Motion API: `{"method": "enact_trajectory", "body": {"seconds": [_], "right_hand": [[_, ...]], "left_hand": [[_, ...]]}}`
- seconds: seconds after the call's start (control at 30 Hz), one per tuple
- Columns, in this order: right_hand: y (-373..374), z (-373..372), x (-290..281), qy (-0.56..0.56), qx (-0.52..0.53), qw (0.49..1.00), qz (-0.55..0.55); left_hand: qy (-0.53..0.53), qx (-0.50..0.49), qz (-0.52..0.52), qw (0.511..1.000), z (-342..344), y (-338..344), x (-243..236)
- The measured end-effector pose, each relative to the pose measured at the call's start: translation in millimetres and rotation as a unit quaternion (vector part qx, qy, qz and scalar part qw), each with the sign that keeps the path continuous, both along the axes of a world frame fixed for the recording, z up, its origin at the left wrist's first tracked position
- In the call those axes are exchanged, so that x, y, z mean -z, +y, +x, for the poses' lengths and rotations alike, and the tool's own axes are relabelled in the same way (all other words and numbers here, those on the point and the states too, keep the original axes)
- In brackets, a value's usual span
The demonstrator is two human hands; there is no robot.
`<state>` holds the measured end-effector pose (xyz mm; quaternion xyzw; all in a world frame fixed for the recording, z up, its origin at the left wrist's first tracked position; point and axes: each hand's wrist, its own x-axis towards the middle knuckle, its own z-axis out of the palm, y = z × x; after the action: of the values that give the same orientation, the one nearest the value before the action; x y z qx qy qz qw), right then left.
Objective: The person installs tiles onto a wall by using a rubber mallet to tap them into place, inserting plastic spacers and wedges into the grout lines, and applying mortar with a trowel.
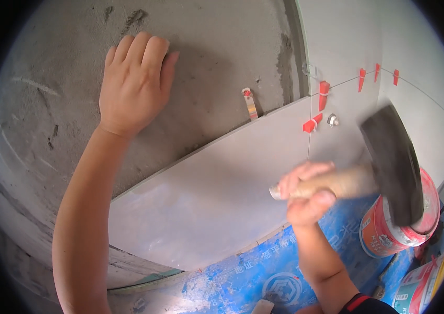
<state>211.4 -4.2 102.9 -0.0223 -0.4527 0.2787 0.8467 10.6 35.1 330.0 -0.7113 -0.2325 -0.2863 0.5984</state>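
Note:
My left hand (pixel 135 83) is raised against the bare grey cement wall (pixel 206 47), back toward me. Its fingers are curled in, their tips hidden, so anything they hold does not show. My right hand (pixel 308 193) grips the pale wooden handle of a club hammer (pixel 392 162). The dark, heavy head is up to the right, slightly smeared by motion, apart from the wall. Below my left hand, a light grey tile (pixel 206 183) covers the lower wall. A metal clip (pixel 250 104) with a red fastener sits at its top edge.
Red levelling wedges (pixel 324 94) line the tile joints at right, near a metal pipe fitting (pixel 333 120). A red-and-white bucket (pixel 379 230) stands behind the hammer, with another bucket (pixel 415 285) nearer. Blue printed sheeting (pixel 232 288) covers the floor.

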Motion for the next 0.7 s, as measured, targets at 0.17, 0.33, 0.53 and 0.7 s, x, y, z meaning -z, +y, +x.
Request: {"method": "enact_trajectory", "body": {"seconds": [0.17, 0.33, 0.53, 0.7], "right_hand": [[-8.3, -14.6, 30.1, 0.0, 0.033, 0.999, 0.017], [-22.6, -16.1, -17.7, -0.058, -0.061, 0.97, -0.226], [-49.6, -14.9, -90.9, -0.009, -0.053, 0.936, -0.349], [-81.7, -52.2, -114.3, 0.041, -0.016, 0.939, -0.341]], "left_hand": [[0.005, 0.004, -0.002, 1.0, -0.9, -2.7, -4.9], [-0.005, 0.048, -0.059, 0.997, -4.5, -15.5, -11.9], [0.078, 0.126, -0.084, 0.985, 23.5, -23.9, -114.0], [0.082, 0.015, 0.031, 0.996, 12.8, 34.7, -225.6]]}}
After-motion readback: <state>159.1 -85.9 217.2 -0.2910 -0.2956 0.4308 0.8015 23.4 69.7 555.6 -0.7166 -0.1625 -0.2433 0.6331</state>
